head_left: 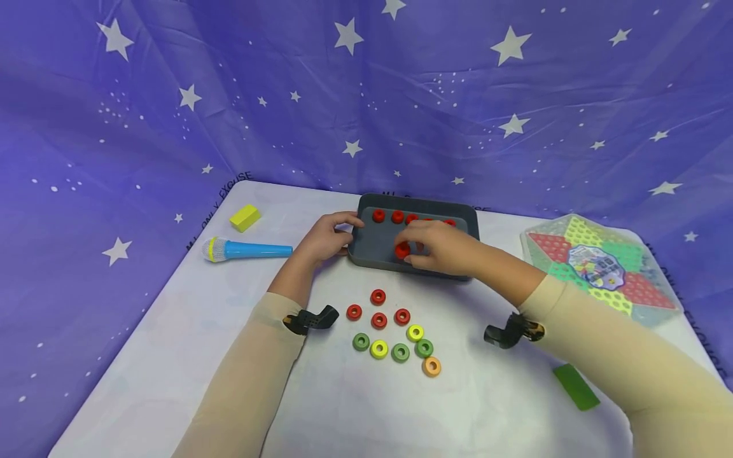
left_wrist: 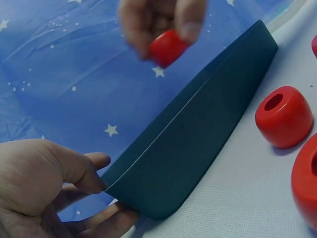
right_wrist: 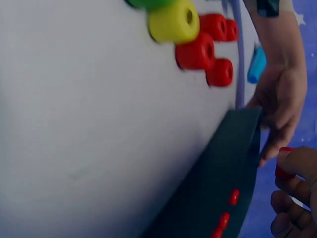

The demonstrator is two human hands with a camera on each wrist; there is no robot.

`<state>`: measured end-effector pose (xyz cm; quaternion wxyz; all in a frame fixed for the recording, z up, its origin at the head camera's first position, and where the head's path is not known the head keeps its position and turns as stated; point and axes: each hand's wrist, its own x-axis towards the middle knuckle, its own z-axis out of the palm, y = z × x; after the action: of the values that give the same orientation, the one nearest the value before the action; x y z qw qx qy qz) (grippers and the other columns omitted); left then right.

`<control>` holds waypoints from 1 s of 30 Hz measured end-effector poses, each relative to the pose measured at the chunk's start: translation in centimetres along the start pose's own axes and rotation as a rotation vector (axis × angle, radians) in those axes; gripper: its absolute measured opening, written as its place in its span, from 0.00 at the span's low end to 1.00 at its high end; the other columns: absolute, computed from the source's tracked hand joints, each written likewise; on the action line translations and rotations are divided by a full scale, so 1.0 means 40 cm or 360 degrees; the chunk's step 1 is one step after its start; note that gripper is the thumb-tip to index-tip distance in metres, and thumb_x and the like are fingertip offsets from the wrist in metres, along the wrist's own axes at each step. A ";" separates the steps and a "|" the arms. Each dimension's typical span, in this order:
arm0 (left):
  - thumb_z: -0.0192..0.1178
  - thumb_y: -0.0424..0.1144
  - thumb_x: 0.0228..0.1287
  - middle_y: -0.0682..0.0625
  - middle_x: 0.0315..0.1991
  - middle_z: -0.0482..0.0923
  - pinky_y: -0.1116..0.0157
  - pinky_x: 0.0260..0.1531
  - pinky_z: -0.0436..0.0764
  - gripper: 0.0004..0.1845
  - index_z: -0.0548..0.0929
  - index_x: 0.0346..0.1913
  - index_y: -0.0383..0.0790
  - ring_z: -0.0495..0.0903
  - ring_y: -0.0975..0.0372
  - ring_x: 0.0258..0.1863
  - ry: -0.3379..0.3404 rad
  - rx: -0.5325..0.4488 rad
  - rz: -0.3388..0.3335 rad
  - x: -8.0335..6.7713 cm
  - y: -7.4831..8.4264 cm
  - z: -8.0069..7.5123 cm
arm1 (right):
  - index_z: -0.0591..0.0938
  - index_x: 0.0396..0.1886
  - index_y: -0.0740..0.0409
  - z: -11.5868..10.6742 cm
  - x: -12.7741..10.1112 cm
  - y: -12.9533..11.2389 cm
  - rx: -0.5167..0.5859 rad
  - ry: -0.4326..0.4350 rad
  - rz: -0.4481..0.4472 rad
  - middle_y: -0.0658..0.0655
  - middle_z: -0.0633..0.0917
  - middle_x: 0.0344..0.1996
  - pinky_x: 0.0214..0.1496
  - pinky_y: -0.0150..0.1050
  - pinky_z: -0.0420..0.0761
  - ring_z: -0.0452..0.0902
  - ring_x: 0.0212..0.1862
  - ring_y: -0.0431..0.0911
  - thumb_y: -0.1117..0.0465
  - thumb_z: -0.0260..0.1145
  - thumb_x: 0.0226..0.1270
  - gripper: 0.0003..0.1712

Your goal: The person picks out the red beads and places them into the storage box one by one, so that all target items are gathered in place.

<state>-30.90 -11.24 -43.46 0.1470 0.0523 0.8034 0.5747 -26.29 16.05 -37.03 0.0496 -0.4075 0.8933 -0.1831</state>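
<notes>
A dark grey tray (head_left: 372, 245) lies at the far edge of the table, with a row of red beads (head_left: 378, 216) along its back side. My left hand (head_left: 326, 240) grips the tray's left end; in the left wrist view its thumb (left_wrist: 89, 178) touches the rim and other fingers lie under the corner. Over the tray, my right hand (head_left: 441, 245) pinches a red bead (head_left: 403, 250) between thumb and fingers. In the left wrist view this red bead (left_wrist: 167, 48) appears above the rim. The right hand covers part of the row.
In front of the tray lie loose red beads (head_left: 378, 320), green beads (head_left: 400, 353), yellow beads (head_left: 379, 349) and an orange bead (head_left: 432, 366). A toy microphone (head_left: 258, 250) and yellow block (head_left: 245, 217) are left; a star-patterned game board (head_left: 595, 267) and green block (head_left: 576, 387) are right.
</notes>
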 end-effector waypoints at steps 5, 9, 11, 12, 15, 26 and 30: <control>0.52 0.24 0.64 0.53 0.75 0.65 0.56 0.44 0.87 0.25 0.84 0.60 0.45 0.77 0.50 0.56 0.0021 0.0012 -0.0031 0.000 -0.002 -0.005 | 0.84 0.57 0.50 -0.023 0.080 0.032 -0.0035 -0.0008 0.0052 0.49 0.83 0.45 0.44 0.40 0.81 0.78 0.41 0.48 0.61 0.69 0.67 0.19; 0.52 0.24 0.63 0.52 0.75 0.64 0.58 0.41 0.86 0.24 0.83 0.59 0.44 0.77 0.50 0.55 0.0027 0.0021 -0.0016 0.000 -0.003 -0.005 | 0.84 0.58 0.53 -0.027 0.142 0.048 -0.0079 -0.0048 0.0060 0.51 0.85 0.47 0.50 0.42 0.83 0.79 0.44 0.48 0.62 0.70 0.65 0.20; 0.52 0.24 0.63 0.53 0.75 0.66 0.58 0.40 0.86 0.22 0.82 0.57 0.41 0.76 0.51 0.56 0.0026 0.0013 0.0015 0.001 -0.004 -0.003 | 0.84 0.58 0.54 -0.026 0.168 0.052 -0.0119 -0.0090 0.0064 0.52 0.85 0.48 0.51 0.44 0.83 0.79 0.45 0.47 0.62 0.70 0.65 0.21; 0.52 0.24 0.62 0.53 0.74 0.67 0.58 0.39 0.86 0.20 0.82 0.56 0.39 0.76 0.51 0.57 0.0025 0.0007 0.0034 0.001 -0.004 -0.002 | 0.84 0.58 0.54 -0.025 0.179 0.053 -0.0146 -0.0112 0.0066 0.52 0.85 0.47 0.51 0.44 0.83 0.79 0.45 0.47 0.62 0.70 0.65 0.21; 0.53 0.23 0.62 0.54 0.73 0.69 0.58 0.38 0.87 0.15 0.81 0.50 0.36 0.78 0.51 0.55 0.0019 -0.0015 0.0071 0.003 -0.006 0.003 | 0.84 0.57 0.51 -0.016 0.210 0.055 -0.0240 -0.0187 0.0067 0.51 0.84 0.44 0.51 0.44 0.82 0.78 0.43 0.47 0.60 0.70 0.66 0.19; 0.53 0.23 0.62 0.54 0.73 0.69 0.60 0.35 0.86 0.08 0.78 0.40 0.34 0.81 0.52 0.47 -0.0002 -0.0022 0.0079 -0.003 -0.004 0.007 | 0.83 0.57 0.48 0.045 0.285 0.075 -0.0402 -0.0378 0.0126 0.51 0.85 0.47 0.53 0.46 0.82 0.79 0.45 0.46 0.56 0.69 0.68 0.18; 0.52 0.23 0.62 0.52 0.73 0.69 0.60 0.34 0.86 0.07 0.78 0.39 0.32 0.82 0.50 0.47 0.0007 -0.0042 0.0086 -0.006 -0.002 0.000 | 0.82 0.55 0.49 0.064 0.295 0.079 -0.0424 -0.0380 0.0112 0.51 0.85 0.44 0.51 0.46 0.81 0.79 0.43 0.47 0.56 0.70 0.67 0.18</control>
<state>-30.66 -11.32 -43.48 0.1302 0.0709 0.7943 0.5891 -35.74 8.42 -39.84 0.1073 -0.3977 0.9111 -0.0116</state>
